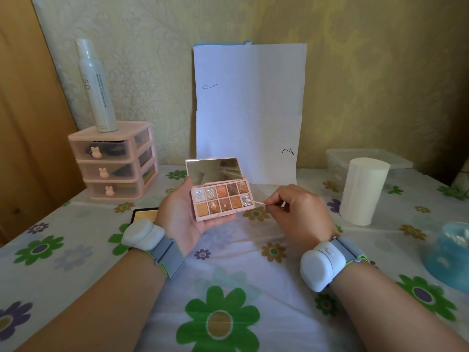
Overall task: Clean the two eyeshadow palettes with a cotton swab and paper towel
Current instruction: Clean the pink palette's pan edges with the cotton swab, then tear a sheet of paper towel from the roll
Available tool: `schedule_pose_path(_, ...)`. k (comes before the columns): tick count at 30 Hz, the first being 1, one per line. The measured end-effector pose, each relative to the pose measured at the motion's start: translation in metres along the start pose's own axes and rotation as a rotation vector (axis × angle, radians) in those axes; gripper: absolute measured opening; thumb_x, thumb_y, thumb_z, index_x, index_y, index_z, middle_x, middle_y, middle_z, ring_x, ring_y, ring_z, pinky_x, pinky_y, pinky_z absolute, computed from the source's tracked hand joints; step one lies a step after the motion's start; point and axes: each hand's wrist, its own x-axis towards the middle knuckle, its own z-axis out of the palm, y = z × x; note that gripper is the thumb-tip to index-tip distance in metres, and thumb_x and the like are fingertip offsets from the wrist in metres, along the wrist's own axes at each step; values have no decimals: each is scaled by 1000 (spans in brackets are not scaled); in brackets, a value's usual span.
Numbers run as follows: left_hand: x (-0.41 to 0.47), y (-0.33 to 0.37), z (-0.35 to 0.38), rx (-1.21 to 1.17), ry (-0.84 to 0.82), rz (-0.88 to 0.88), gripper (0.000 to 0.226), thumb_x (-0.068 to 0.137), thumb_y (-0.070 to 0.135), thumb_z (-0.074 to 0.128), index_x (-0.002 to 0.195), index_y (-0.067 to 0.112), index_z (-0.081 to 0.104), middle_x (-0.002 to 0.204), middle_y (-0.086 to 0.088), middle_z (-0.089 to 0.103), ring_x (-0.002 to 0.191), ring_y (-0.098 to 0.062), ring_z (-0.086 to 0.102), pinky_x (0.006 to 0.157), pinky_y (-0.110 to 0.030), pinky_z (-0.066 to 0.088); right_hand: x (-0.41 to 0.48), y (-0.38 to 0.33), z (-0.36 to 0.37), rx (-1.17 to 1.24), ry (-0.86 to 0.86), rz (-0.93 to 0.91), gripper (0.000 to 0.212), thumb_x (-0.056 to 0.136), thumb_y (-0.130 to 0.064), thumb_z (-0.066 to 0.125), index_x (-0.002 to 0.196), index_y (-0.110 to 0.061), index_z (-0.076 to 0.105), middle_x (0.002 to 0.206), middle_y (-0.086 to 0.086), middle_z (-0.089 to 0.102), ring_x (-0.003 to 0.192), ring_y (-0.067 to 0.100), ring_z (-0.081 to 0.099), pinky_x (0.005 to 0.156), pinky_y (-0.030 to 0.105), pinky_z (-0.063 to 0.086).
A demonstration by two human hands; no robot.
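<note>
The right hand's fingers [273, 203] are pressed together at their tips, pinching the cotton swab [256, 203] at its near end. The swab's far tip sits in the lower right pan of the pink palette [220, 199]. The left hand [181, 219] cradles that palette from below, with the thumb curled up its left side and the fingers under the base. It is held open, mirror up, above the middle of the counter [253, 270].

To do this well, I would judge it best to keep the swab low and almost flat. Work it along the pan's rim and into the corners with light strokes, since the pressed powder would likely crumble under a hard poke. The left hand should hold the tray level so loose dust does not slide into neighbouring shades. Turn to a fresh tip once this one is soiled.

Counted:
- There are two palettes. One is the pink palette, with ten pans in two rows of five. The other is a black palette [144, 214] lying towards the counter's left edge, partly hidden by the left wrist.
- One swab is in use. More sit in a blue tub [446, 265] at the right edge, too blurred to count.
- One paper towel roll [363, 191] stands upright towards the far right corner.
- One pink drawer unit [114, 161] has three drawers and carries one white spray bottle [95, 85].
</note>
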Motion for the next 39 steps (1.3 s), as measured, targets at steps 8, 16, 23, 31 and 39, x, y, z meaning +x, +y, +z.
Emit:
schedule_pose_path(8, -5, -5, 2, 99, -25, -45, 57, 108, 49, 37, 134, 3, 59, 116, -21, 74, 98, -45, 73, 67, -57, 62, -2, -1, 0, 75, 42, 88, 14, 84, -15, 70, 78, -27, 72, 75, -15, 62, 71, -1, 54, 60, 6, 36)
schedule_pose_path(16, -6, -13, 2, 174, -64, -106, 54, 108, 47, 36, 132, 5, 60, 116, -21, 74, 100, -44, 74, 75, -61, 61, 4, 18, -34, -204, -94, 383, 17, 87, -22, 58, 80, -34, 67, 93, -9, 69, 88, 18, 63, 76, 30, 53)
schedule_pose_path(23, -8, -11, 5, 173, -36, -95, 50, 109, 46, 36, 129, 8, 62, 113, -19, 76, 97, -42, 75, 75, -63, 61, 8, 34, -49, -567, -326, 574, 14, 83, -31, 59, 86, -26, 71, 91, -3, 68, 80, 18, 64, 60, 25, 48)
schedule_pose_path(31, -8, -16, 8, 198, -58, -142, 49, 107, 47, 41, 132, 9, 60, 114, -18, 76, 96, -43, 75, 75, -63, 60, 12, 39, -38, -684, -397, 642, 22, 83, -39, 63, 95, -22, 71, 101, 0, 69, 95, 24, 66, 84, 38, 57)
schedule_pose_path(39, -7, -17, 8, 284, -77, -154, 46, 109, 39, 38, 132, 3, 57, 113, -22, 75, 97, -43, 75, 71, -58, 62, 5, 40, -45, -570, -343, 527, 22, 81, -46, 58, 84, -26, 67, 83, -7, 65, 69, 12, 58, 51, 22, 41)
